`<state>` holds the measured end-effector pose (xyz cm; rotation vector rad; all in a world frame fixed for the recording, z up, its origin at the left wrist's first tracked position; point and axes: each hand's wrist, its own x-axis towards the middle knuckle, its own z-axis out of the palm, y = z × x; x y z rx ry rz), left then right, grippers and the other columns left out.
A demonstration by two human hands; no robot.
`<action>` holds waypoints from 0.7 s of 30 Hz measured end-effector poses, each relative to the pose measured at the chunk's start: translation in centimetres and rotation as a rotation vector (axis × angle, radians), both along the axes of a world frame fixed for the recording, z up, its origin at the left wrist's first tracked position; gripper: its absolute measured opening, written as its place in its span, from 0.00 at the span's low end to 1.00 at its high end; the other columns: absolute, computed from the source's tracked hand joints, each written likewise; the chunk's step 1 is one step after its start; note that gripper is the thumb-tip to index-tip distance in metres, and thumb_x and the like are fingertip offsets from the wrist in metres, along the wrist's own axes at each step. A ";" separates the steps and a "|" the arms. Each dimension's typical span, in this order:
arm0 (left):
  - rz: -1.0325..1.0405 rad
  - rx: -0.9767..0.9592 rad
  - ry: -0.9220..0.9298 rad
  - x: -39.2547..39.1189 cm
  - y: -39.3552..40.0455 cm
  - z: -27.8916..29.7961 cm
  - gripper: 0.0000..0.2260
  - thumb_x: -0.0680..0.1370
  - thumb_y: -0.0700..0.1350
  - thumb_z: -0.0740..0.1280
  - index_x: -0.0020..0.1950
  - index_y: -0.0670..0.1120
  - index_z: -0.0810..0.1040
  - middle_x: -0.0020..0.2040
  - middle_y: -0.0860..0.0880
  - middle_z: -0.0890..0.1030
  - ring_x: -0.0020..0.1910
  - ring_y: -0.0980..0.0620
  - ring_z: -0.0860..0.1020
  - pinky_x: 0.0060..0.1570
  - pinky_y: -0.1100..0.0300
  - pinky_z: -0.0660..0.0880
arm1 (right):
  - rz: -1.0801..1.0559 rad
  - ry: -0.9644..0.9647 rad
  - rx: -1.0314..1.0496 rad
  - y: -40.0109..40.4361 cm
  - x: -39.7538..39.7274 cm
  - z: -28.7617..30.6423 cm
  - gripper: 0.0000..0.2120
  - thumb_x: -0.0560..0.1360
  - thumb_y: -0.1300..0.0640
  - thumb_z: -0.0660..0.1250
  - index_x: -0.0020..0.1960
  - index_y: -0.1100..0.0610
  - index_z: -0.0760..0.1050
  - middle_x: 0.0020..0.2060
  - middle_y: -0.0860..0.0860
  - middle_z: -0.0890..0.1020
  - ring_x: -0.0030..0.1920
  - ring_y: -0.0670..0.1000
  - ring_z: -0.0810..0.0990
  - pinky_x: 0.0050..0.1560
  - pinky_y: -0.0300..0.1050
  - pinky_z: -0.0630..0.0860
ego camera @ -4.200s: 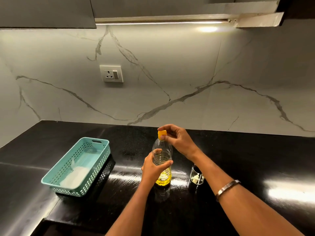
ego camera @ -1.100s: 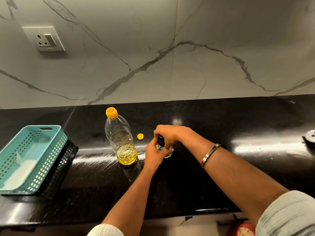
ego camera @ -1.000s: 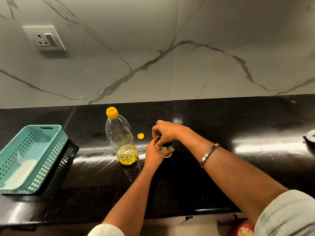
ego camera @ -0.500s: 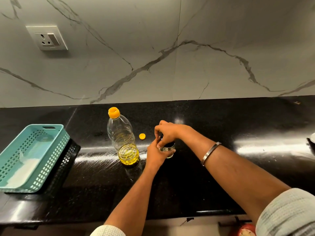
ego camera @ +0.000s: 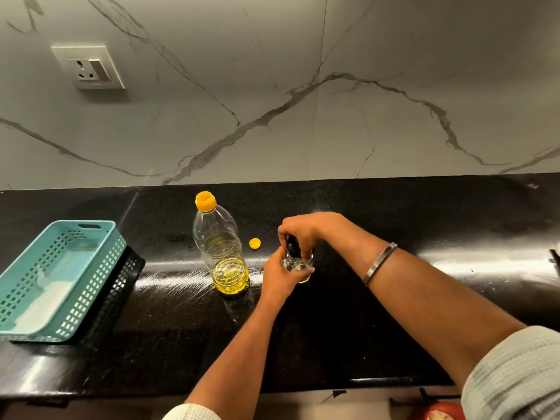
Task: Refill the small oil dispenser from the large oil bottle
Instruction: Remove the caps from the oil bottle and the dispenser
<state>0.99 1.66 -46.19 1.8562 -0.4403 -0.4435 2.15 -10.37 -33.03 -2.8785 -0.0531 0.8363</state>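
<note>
head view: left hand steadies small clear glass dispenser while right hand grips its black cap to unscrew.

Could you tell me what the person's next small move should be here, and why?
Probably twist the black top off the dispenser and lift it away. The right hand grips that top from above, the left hand holds the glass body, and the top is not yet off. The oil bottle already stands open, its cap on the counter.
</note>
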 end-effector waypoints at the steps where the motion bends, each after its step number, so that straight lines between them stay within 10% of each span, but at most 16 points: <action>1: 0.004 -0.002 0.000 0.1 0.0 -0.2 0.26 0.63 0.46 0.80 0.59 0.50 0.77 0.49 0.55 0.84 0.49 0.59 0.82 0.48 0.63 0.78 | -0.033 -0.012 0.038 -0.4 0.2 0.3 0.26 0.66 0.62 0.77 0.60 0.52 0.72 0.59 0.51 0.70 0.57 0.53 0.73 0.54 0.48 0.77; 21: 0.010 -0.026 -0.042 0.2 -0.1 -1.3 0.27 0.63 0.47 0.80 0.60 0.52 0.77 0.52 0.56 0.83 0.52 0.62 0.81 0.54 0.64 0.77 | -0.255 -0.238 0.044 -5.1 3.2 -8.4 0.24 0.67 0.58 0.76 0.60 0.51 0.70 0.58 0.51 0.70 0.57 0.55 0.73 0.58 0.53 0.74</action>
